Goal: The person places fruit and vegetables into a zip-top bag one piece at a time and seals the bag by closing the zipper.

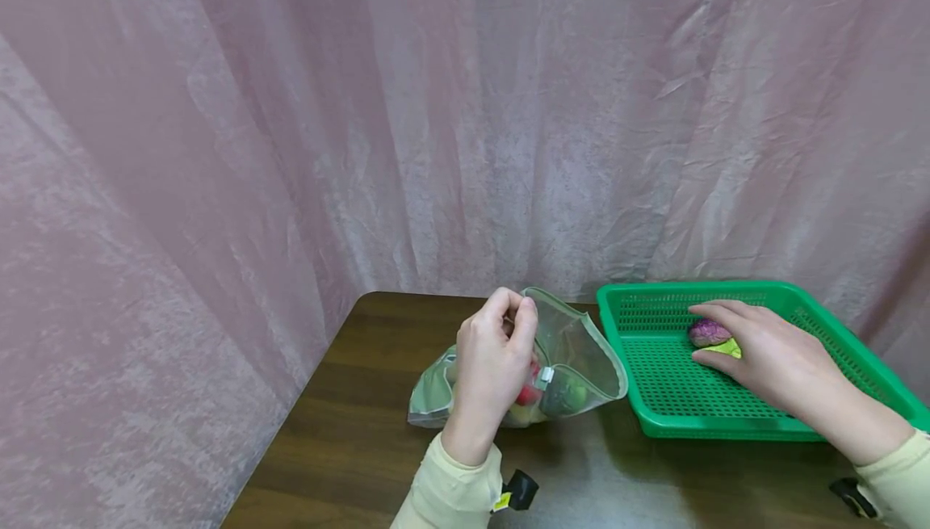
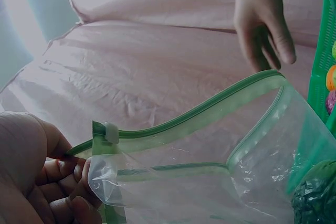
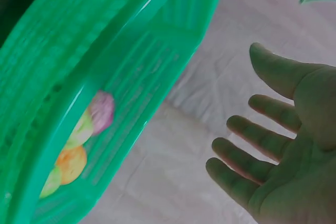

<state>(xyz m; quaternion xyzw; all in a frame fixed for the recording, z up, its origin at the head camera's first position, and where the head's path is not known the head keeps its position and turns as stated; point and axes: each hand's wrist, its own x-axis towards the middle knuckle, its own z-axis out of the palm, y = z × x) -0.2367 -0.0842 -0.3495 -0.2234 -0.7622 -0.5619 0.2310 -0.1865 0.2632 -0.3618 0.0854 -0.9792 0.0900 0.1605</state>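
My left hand [image 1: 488,359] pinches the rim of a clear zip bag [image 1: 577,335] with green edging, its mouth gaping toward the right. A white zip slider [image 2: 111,132] sits near the pinching fingers in the left wrist view. Through the plastic show a red item [image 1: 528,394] and a dark green one [image 2: 315,198]. My right hand [image 1: 781,351] hovers over the green basket [image 1: 726,426], thumb and fingers spread, holding nothing. Beside it in the basket lie a purple vegetable [image 1: 708,333] and a yellow-green piece [image 1: 729,346], partly hidden by the hand.
The right wrist view shows an orange piece [image 3: 72,164] and a pale green one [image 3: 51,182] in the basket too. Bag and basket stand side by side on a dark wooden table [image 1: 327,432]. A pink curtain [image 1: 465,149] hangs behind the table.
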